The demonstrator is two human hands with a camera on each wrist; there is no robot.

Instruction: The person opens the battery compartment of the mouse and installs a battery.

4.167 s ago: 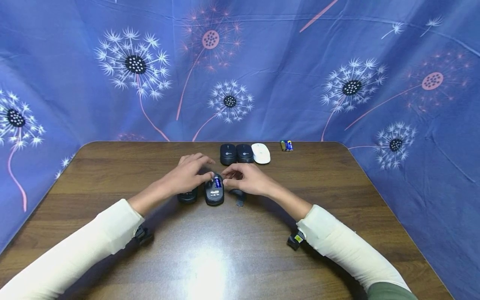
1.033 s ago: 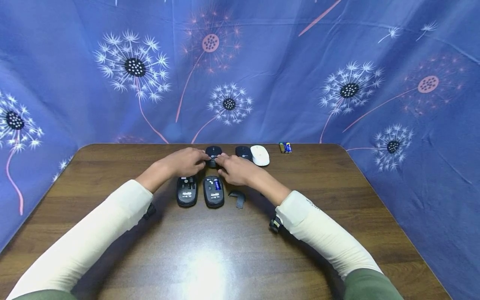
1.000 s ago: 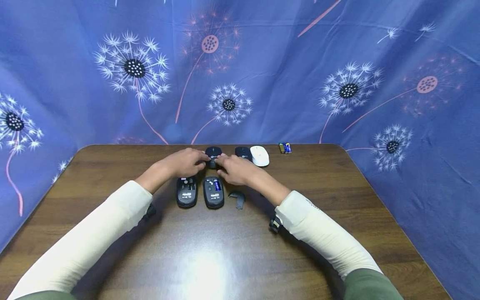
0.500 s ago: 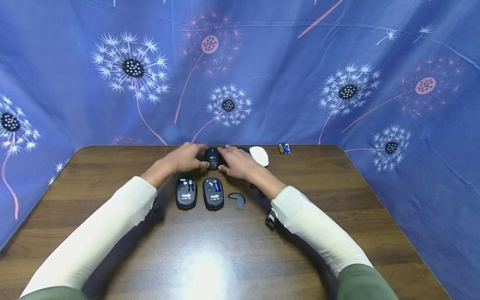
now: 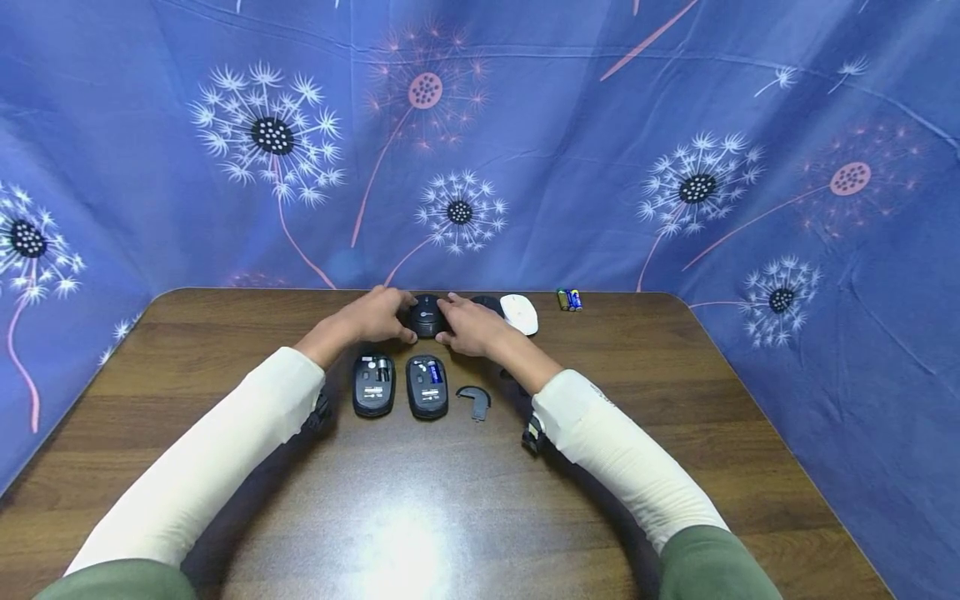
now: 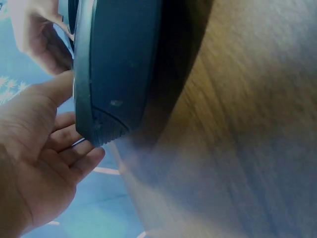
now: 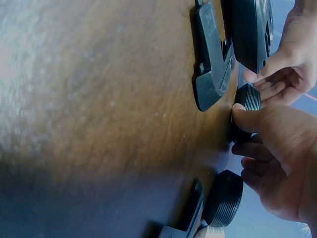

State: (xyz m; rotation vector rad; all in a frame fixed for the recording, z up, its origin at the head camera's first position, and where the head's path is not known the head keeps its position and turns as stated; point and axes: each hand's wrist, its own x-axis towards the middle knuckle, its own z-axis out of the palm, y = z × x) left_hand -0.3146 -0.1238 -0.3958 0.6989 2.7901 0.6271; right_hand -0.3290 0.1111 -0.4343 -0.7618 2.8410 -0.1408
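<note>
At the back of the table, a black computer mouse (image 5: 427, 317) sits right side up between both hands in the head view. My left hand (image 5: 377, 317) holds its left side with thumb and fingers. On the opposite side, my right hand (image 5: 477, 327) grips it, thumb near the front edge; the right wrist view shows the ribbed end of the mouse (image 7: 250, 99) there. Closer to me lie two overturned mice with uncovered battery bays: a left one (image 5: 372, 387) and a right one (image 5: 427, 388) holding a blue battery (image 5: 434, 372). The left wrist view has an overturned mouse (image 6: 119, 64) large in front.
A curved black battery cover (image 5: 476, 402) lies right of the overturned mice. Another cover (image 7: 190, 213) shows in the right wrist view, largely hidden by the right arm from above. Behind the right hand are another black mouse (image 5: 489, 303), a white mouse (image 5: 520, 314) and several batteries (image 5: 570, 300).
Both hands left the right overturned mouse and went to the back. One black mouse shifted left out of its row. Fingers then moved from its top to its sides.
</note>
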